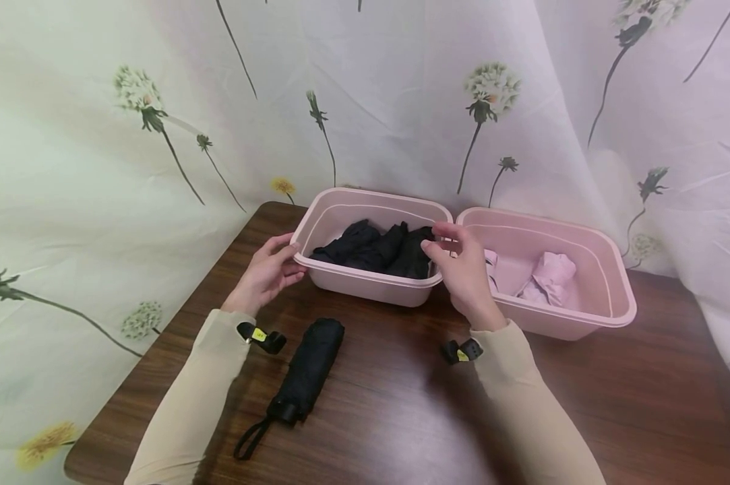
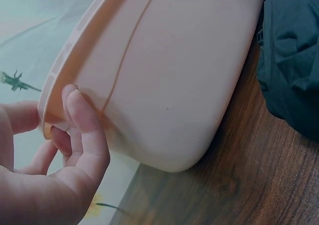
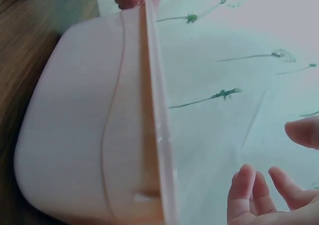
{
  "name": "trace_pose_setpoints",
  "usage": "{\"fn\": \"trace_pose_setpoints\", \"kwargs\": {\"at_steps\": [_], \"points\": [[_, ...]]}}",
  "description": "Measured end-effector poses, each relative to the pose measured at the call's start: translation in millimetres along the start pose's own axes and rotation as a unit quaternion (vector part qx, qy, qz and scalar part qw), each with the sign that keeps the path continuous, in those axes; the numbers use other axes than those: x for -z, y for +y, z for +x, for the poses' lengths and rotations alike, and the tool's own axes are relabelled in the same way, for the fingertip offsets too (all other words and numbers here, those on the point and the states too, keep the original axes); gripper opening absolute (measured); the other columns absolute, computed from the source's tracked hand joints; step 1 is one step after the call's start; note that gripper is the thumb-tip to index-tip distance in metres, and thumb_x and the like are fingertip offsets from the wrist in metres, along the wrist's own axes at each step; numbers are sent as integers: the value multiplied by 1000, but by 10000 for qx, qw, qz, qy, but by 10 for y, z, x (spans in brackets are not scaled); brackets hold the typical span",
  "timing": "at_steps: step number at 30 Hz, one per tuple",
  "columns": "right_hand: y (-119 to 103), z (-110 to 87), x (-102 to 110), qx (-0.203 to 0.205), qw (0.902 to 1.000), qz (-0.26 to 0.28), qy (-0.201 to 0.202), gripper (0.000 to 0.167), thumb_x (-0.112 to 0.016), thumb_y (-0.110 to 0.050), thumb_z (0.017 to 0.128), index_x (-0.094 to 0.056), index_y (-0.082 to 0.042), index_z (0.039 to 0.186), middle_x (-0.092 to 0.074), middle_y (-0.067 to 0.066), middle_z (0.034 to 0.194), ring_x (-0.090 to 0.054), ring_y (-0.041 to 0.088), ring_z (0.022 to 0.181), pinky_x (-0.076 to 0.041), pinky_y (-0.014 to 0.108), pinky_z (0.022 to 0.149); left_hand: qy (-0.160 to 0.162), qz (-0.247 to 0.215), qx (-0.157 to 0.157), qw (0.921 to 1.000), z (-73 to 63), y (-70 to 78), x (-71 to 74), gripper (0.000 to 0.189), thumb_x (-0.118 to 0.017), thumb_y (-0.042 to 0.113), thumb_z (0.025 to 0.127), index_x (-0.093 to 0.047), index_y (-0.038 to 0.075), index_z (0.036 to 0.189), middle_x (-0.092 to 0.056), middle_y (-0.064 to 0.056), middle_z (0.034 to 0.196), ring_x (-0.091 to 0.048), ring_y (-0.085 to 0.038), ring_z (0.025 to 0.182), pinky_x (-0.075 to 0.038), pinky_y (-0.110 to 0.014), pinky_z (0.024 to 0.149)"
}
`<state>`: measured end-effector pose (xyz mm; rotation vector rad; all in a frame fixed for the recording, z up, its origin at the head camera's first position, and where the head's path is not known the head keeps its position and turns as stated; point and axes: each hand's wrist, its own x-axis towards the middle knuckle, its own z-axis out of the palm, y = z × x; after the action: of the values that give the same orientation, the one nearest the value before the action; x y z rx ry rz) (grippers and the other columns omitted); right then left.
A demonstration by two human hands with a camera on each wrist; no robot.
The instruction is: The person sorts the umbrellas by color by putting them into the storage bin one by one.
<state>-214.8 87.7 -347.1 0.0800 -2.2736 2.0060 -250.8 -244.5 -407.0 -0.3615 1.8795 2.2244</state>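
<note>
At the back of the table stands a pink plastic basin (image 1: 371,287) holding dark, crumpled cloth items (image 1: 379,249). My left hand (image 1: 267,273) grips its left end, with thumb and fingers about the rim (image 2: 62,65). Over by the basin's right end is my right hand (image 1: 469,279), fingers loosely bent with nothing between them. In the right wrist view, a gap shows between those fingers (image 3: 241,190) and the basin's rim. A folded black umbrella (image 1: 310,367) with a wrist strap lies on the table in front of the basin.
A second pink basin (image 1: 561,325) stands close at the right, with light pink cloth items (image 1: 553,276) inside. Behind both hangs a white curtain (image 1: 395,121) with dandelion prints. The dark wooden table (image 1: 395,391) extends in front.
</note>
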Motion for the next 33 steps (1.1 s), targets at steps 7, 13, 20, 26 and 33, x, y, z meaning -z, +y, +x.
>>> {"fn": "trace_pose_setpoints", "kwargs": {"at_steps": [7,13,20,26,33], "points": [[-111,-144,-10,477,9983,-208,-274,39,-66,-12,90,-56,-7,127,-58,7,124,-56,16,101,-47,21,83,-83,-86,-20,9999,-6,13,4,48,-55,26,99,-36,22,143,-50,-13,118,-65,-11,72,-56,-23,68],[-177,-279,-84,681,9964,-84,-507,38,-67,-9,89,-56,-4,125,-59,9,123,-57,14,97,-49,22,83,-141,-18,-61,9999,-7,15,13,48,-55,25,99,-35,21,143,-51,-12,113,-65,-11,72,-56,-24,69],[-111,-427,-248,733,9932,-196,-886,36,-67,-8,88,-58,-5,123,-61,11,121,-60,17,96,-51,22,81,-112,-43,-54,9999,-10,16,11,48,-55,26,99,-36,22,143,-51,-14,117,-66,-11,73,-57,-24,70],[96,-521,-456,672,9909,-235,-1138,34,-69,-8,87,-59,-2,119,-62,18,116,-61,22,98,-52,27,83,-146,-49,-32,9999,-10,16,14,47,-54,25,100,-35,21,143,-49,-14,118,-66,-11,74,-56,-23,69],[368,-634,-698,386,9881,-574,-1371,33,-72,-13,85,-61,-7,116,-64,14,111,-62,20,94,-51,30,80,-155,-86,-15,9998,-10,8,8,46,-53,24,100,-35,21,142,-49,-12,114,-65,-11,73,-56,-24,69]]}}
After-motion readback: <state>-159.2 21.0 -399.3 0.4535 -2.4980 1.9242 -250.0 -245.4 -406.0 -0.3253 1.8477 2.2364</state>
